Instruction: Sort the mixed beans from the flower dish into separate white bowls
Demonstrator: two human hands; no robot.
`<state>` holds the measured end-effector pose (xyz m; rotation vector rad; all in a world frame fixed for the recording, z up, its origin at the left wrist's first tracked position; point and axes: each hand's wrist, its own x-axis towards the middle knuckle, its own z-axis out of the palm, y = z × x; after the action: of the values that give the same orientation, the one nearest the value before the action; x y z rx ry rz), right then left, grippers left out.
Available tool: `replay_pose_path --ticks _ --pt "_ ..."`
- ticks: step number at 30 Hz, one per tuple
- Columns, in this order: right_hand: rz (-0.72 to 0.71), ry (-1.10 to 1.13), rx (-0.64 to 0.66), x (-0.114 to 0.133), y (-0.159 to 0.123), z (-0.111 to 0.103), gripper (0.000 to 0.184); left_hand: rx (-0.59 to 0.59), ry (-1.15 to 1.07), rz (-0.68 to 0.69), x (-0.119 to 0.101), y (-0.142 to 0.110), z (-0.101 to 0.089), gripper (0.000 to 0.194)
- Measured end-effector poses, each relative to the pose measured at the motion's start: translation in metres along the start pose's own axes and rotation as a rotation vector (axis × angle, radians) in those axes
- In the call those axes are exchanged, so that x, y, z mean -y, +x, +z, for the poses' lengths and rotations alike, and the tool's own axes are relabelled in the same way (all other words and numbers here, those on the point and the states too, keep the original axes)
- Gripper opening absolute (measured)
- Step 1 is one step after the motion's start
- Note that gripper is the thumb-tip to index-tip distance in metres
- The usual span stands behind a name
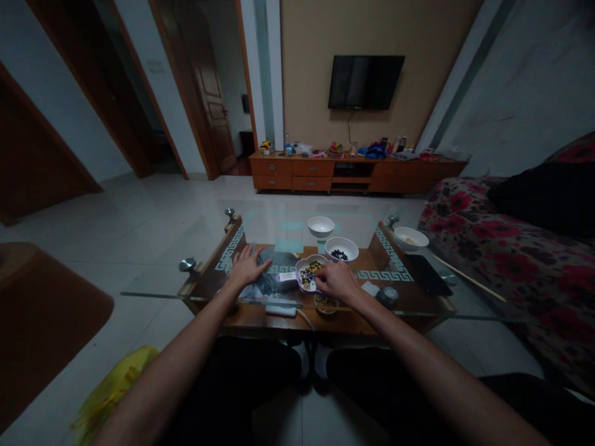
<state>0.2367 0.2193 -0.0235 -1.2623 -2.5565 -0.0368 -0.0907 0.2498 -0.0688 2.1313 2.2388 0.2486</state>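
My left hand (247,266) lies flat on the glass table top (186,296), fingers spread, palm down. My right hand (336,281) is pinched closed over the near edge of a purple-rimmed dish (308,266) filled with mixed beans; what its fingers hold is too small to see. Just beyond stands a white bowl (341,249) with dark beans in it. An empty white bowl (320,226) sits farther back. A third white bowl (411,238) with pale contents is at the right.
A dark phone (426,274) and a thin stick (469,280) lie on the table's right side. A small bowl of beans (326,303) sits under the glass. A floral sofa (511,248) stands right, a TV cabinet (353,173) behind, a yellow bag (111,390) at lower left.
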Motion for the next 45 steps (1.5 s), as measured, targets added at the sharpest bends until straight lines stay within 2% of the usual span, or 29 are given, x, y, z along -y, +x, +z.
replay_pose_path --ticks 11,23,32,36,40,43,45 --pt "0.038 -0.009 -0.007 0.009 0.005 -0.019 0.022 -0.023 -0.008 0.016 0.003 0.001 0.006 0.082" --pt "0.130 -0.089 0.137 0.012 0.006 -0.022 0.027 -0.001 0.003 0.003 0.003 0.004 0.008 0.080" --pt "0.116 -0.084 0.150 0.013 0.008 -0.025 0.025 -0.023 -0.032 0.015 0.007 0.005 0.012 0.081" --pt "0.157 -0.045 0.084 -0.003 0.009 -0.036 0.025 -0.049 -0.077 0.029 0.011 0.008 0.015 0.080" --pt "0.332 -0.004 -0.049 -0.040 -0.003 -0.050 0.026 -0.099 -0.164 0.052 0.018 0.010 0.016 0.071" --pt "0.471 -0.017 -0.069 -0.066 -0.016 -0.052 0.027 -0.189 -0.253 0.079 0.020 0.011 0.009 0.063" --pt "0.495 -0.011 -0.053 -0.076 -0.021 -0.051 0.028 -0.264 -0.313 0.098 0.016 0.012 -0.001 0.059"
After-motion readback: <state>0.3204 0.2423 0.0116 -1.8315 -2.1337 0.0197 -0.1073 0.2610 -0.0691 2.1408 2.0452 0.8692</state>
